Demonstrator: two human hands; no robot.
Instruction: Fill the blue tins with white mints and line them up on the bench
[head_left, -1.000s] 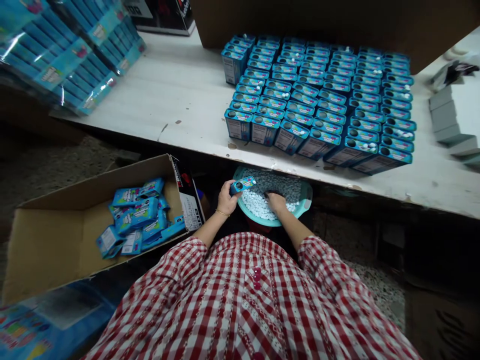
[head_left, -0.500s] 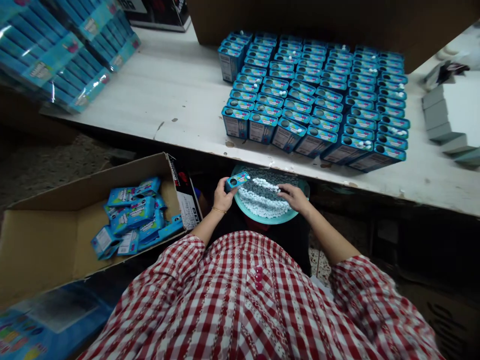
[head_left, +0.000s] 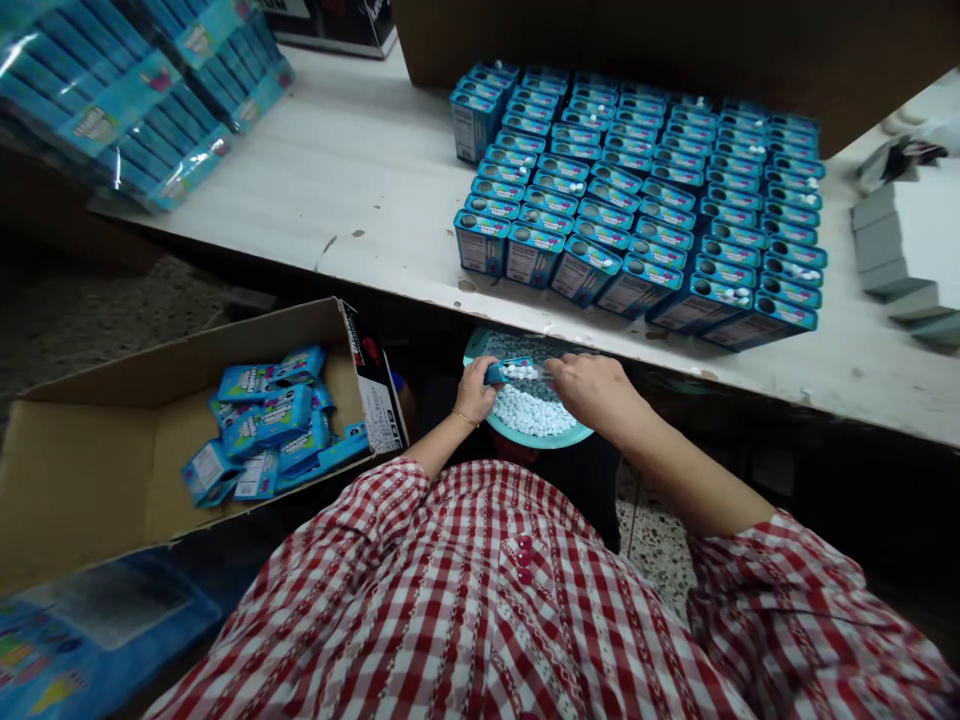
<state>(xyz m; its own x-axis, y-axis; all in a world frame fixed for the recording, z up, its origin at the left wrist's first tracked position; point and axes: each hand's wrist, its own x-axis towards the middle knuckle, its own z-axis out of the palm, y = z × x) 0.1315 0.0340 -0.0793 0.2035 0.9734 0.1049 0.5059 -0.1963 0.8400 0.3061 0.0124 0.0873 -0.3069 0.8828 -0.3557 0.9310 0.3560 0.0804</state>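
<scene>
My left hand (head_left: 475,390) grips a small blue box (head_left: 507,371) over a teal basin (head_left: 480,346) heaped with white pellets (head_left: 529,412). White pellets lie on top of the box. My right hand (head_left: 589,390) is closed beside the box's right end, fingertips pinched at the pellets on it. The basin sits under the edge of the white table (head_left: 360,190).
Several rows of upright blue boxes (head_left: 637,200) stand on the table. A cardboard carton (head_left: 105,450) at my left holds a loose pile of flat blue boxes (head_left: 270,425). Shrink-wrapped blue packs (head_left: 127,90) lie at the far left. Grey blocks (head_left: 892,250) sit at the right.
My right hand has risen from the pellets in the basin and moved left to the box. The left hand has turned the box and brought it lower over the basin.
</scene>
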